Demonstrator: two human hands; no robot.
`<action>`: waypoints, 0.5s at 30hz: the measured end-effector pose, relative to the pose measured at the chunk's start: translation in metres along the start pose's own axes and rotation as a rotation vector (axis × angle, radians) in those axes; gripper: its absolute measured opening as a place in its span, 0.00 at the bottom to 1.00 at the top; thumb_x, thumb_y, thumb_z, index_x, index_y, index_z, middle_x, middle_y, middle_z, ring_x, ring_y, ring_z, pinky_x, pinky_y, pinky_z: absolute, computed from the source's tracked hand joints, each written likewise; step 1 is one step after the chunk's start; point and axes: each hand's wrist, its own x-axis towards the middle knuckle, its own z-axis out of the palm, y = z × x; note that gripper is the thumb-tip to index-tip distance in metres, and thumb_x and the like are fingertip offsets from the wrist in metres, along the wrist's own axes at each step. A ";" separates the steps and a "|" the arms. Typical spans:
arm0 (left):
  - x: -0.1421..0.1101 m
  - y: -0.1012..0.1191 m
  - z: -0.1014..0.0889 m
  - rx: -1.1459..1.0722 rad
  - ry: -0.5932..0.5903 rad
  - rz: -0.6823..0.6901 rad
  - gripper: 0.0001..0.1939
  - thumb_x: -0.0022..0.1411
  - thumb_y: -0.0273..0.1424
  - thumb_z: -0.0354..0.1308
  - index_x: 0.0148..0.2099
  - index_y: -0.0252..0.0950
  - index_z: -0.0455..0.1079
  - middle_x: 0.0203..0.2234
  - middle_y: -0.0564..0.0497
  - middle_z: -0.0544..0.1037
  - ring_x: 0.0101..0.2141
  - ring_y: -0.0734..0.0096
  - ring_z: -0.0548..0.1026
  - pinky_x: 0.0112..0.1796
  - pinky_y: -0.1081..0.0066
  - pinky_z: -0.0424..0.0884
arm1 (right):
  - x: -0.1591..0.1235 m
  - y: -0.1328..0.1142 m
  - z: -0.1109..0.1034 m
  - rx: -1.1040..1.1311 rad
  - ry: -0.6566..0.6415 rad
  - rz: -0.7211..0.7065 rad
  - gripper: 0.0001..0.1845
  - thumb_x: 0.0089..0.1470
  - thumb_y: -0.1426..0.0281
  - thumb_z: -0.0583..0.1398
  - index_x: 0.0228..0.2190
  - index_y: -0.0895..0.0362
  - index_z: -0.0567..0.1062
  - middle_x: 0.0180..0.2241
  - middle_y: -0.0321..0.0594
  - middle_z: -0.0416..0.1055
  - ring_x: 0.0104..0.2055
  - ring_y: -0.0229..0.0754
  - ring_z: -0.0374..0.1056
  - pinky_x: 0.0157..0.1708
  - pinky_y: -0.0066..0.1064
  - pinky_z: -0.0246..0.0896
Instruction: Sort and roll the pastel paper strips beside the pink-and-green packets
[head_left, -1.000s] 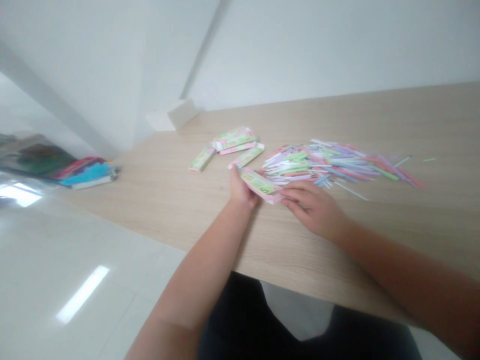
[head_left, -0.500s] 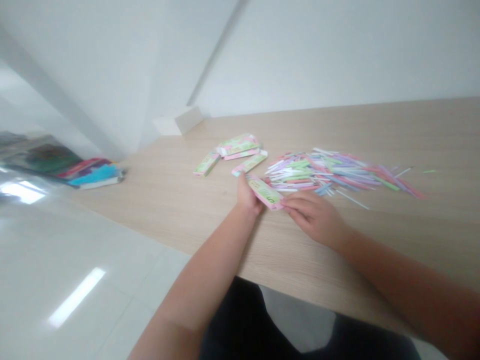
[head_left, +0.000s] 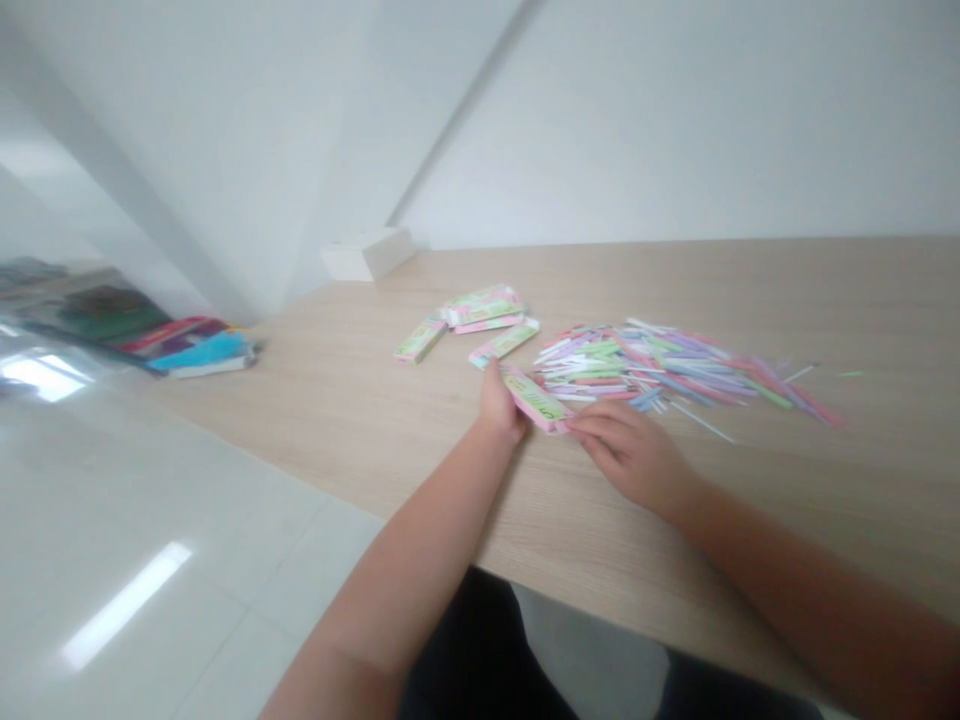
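From the head camera I see my left hand (head_left: 499, 405) with its fingers bunched, pinching one end of a long, flat pink-and-green cardboard packet (head_left: 534, 398), while my right hand (head_left: 634, 455) lies with its fingers pressed together, their tips against the packet's other end. The packet sits tilted between the hands, low over the tabletop, and I can't tell whether it touches the wood. Just past its upper edge begins a loose heap of thin pastel paper strips (head_left: 645, 372), almost touching it. Beside my left hand lies a second pink-and-green packet (head_left: 504, 342), with a small cluster of similar packets (head_left: 484, 308) and a single packet (head_left: 420, 340) further along. The pale oak-patterned tabletop (head_left: 847, 490) has a near edge running diagonally past my forearms, with open wood between my right hand and that edge and more to the right of the heap. Its far edge meets a white wall (head_left: 675, 120), where a white rectangular box (head_left: 367, 253) stands well apart from my hands. Beyond the table's left end, a colourful stack of books (head_left: 202, 355) lies on glossy white floor tiles (head_left: 150, 520).
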 end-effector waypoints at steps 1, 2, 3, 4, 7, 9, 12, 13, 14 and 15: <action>0.000 0.000 0.000 0.017 0.006 0.010 0.26 0.71 0.54 0.47 0.32 0.37 0.63 0.23 0.49 0.69 0.27 0.62 0.73 0.37 0.61 0.73 | 0.000 0.001 0.000 -0.006 -0.002 -0.003 0.15 0.66 0.75 0.59 0.51 0.50 0.78 0.44 0.43 0.78 0.47 0.48 0.73 0.48 0.44 0.70; 0.000 0.000 0.000 0.046 0.012 0.022 0.26 0.71 0.54 0.47 0.32 0.37 0.63 0.23 0.49 0.69 0.27 0.62 0.73 0.37 0.61 0.73 | -0.001 0.001 0.000 -0.011 -0.005 -0.007 0.14 0.66 0.75 0.59 0.50 0.50 0.78 0.44 0.43 0.78 0.47 0.48 0.73 0.48 0.44 0.70; 0.000 0.000 0.000 0.074 0.021 0.033 0.26 0.71 0.54 0.46 0.32 0.38 0.63 0.23 0.49 0.69 0.27 0.62 0.73 0.37 0.61 0.73 | -0.001 0.001 0.001 -0.016 -0.010 -0.013 0.14 0.66 0.75 0.59 0.50 0.50 0.78 0.43 0.43 0.78 0.46 0.48 0.73 0.48 0.45 0.70; 0.000 0.000 0.001 0.082 0.027 0.036 0.26 0.71 0.53 0.46 0.32 0.38 0.63 0.23 0.49 0.69 0.27 0.62 0.73 0.37 0.61 0.73 | -0.001 0.002 0.001 -0.021 -0.015 -0.018 0.14 0.66 0.75 0.59 0.50 0.50 0.78 0.43 0.43 0.78 0.46 0.48 0.73 0.48 0.45 0.70; -0.001 0.000 0.002 0.086 0.035 0.029 0.25 0.72 0.53 0.46 0.32 0.37 0.63 0.23 0.49 0.69 0.27 0.62 0.73 0.37 0.62 0.73 | -0.001 0.001 0.001 -0.031 -0.024 -0.026 0.13 0.66 0.74 0.59 0.50 0.50 0.78 0.43 0.42 0.78 0.46 0.48 0.73 0.48 0.45 0.70; -0.002 0.000 0.003 0.089 0.039 0.024 0.25 0.72 0.53 0.46 0.34 0.37 0.64 0.23 0.49 0.69 0.27 0.62 0.73 0.37 0.61 0.73 | -0.001 0.001 0.001 -0.031 -0.022 -0.019 0.13 0.66 0.74 0.59 0.49 0.50 0.78 0.44 0.42 0.78 0.46 0.48 0.73 0.48 0.46 0.70; -0.002 0.000 0.004 0.099 0.053 0.024 0.25 0.71 0.53 0.47 0.36 0.37 0.66 0.24 0.49 0.69 0.27 0.60 0.73 0.36 0.61 0.73 | -0.002 0.000 0.001 -0.025 -0.010 -0.011 0.14 0.66 0.74 0.59 0.50 0.49 0.77 0.45 0.42 0.78 0.47 0.48 0.73 0.50 0.45 0.70; -0.002 0.000 0.004 0.108 0.052 0.019 0.25 0.71 0.53 0.47 0.36 0.36 0.66 0.24 0.49 0.69 0.27 0.60 0.73 0.35 0.61 0.73 | -0.002 0.000 0.001 -0.025 -0.008 -0.005 0.14 0.66 0.74 0.59 0.50 0.49 0.77 0.45 0.42 0.78 0.48 0.48 0.73 0.50 0.45 0.70; -0.002 0.000 0.004 0.120 0.047 0.016 0.25 0.71 0.54 0.47 0.36 0.36 0.66 0.24 0.49 0.69 0.26 0.61 0.73 0.34 0.61 0.73 | -0.002 0.001 0.001 -0.025 -0.011 0.005 0.14 0.66 0.73 0.59 0.50 0.49 0.77 0.45 0.42 0.78 0.48 0.48 0.73 0.50 0.45 0.70; -0.001 0.000 0.004 0.133 0.043 0.014 0.26 0.71 0.54 0.47 0.36 0.36 0.66 0.23 0.49 0.69 0.26 0.61 0.73 0.34 0.62 0.73 | -0.002 0.001 0.001 -0.023 -0.018 0.017 0.13 0.67 0.73 0.59 0.50 0.50 0.77 0.45 0.42 0.78 0.48 0.48 0.73 0.49 0.45 0.70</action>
